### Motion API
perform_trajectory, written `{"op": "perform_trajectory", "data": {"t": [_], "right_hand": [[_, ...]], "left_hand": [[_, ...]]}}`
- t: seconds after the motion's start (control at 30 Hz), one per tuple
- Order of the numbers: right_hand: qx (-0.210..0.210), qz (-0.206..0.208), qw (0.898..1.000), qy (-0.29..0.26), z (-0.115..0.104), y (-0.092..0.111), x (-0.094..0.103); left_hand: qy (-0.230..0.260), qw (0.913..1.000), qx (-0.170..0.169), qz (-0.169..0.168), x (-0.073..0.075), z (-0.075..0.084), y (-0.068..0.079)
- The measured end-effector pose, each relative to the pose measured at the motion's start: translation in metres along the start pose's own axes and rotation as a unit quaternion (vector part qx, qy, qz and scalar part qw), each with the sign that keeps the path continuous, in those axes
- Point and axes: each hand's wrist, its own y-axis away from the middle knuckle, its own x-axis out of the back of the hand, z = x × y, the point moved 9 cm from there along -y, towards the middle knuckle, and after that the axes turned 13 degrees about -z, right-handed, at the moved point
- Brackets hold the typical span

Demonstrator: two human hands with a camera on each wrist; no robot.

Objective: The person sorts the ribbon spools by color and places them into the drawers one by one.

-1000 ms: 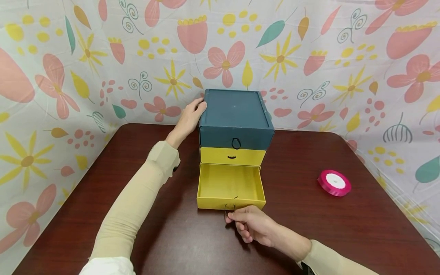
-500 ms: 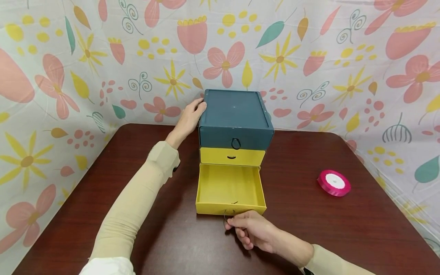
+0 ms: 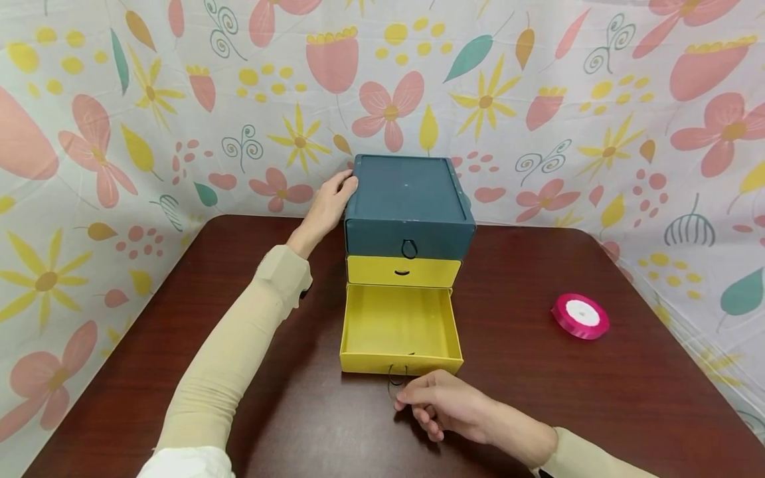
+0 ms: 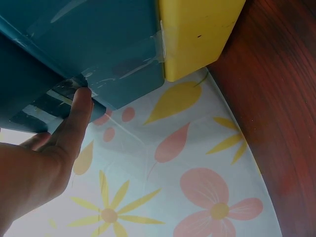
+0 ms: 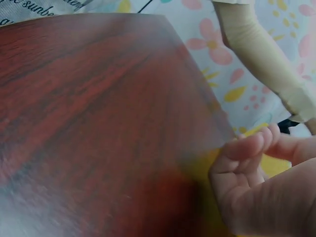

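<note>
My left hand (image 3: 327, 207) rests against the left side of a dark blue box (image 3: 409, 189), its fingers at the upper edge. In the left wrist view the fingers (image 4: 74, 123) lie along the blue side wall. Below the box is a closed yellow drawer (image 3: 382, 271), and under that a bare yellow drawer (image 3: 397, 322) is pulled out. A thin black cord loop (image 3: 397, 382) hangs from its front, partly blurred. Just beside the loop is my right hand (image 3: 451, 405), fingers loosely bent. Thumb and forefinger come close together in the right wrist view, with no cord visible between them.
A spool of pink ribbon (image 3: 580, 317) lies on the dark red-brown table (image 3: 514, 332) to the right. Another black loop (image 3: 409, 249) hangs on the blue front. Behind the table hangs a flower-print cloth (image 3: 239, 99).
The lower drawer slid slightly farther out, then stopped. My right hand moved toward me with it, then let go of the cord loop and drew slightly away. My left hand stayed in place.
</note>
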Motion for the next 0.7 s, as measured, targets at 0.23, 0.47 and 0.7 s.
{"op": "perform_trajectory", "data": {"t": [0.23,0.47,0.7], "right_hand": [[0.069,-0.075,0.995,0.008,-0.037,0.020,0.001],[0.137,-0.017,0.990,0.015,-0.076,0.047,0.043],[0.193,0.093,0.976,0.036,-0.101,0.082,0.093]], "left_hand": [[0.000,1.0000,0.000,0.007,0.002,-0.001,-0.001],[-0.004,1.0000,-0.002,0.006,0.001,-0.001,0.000],[-0.006,1.0000,0.002,0.007,0.001,0.000,0.000]]}}
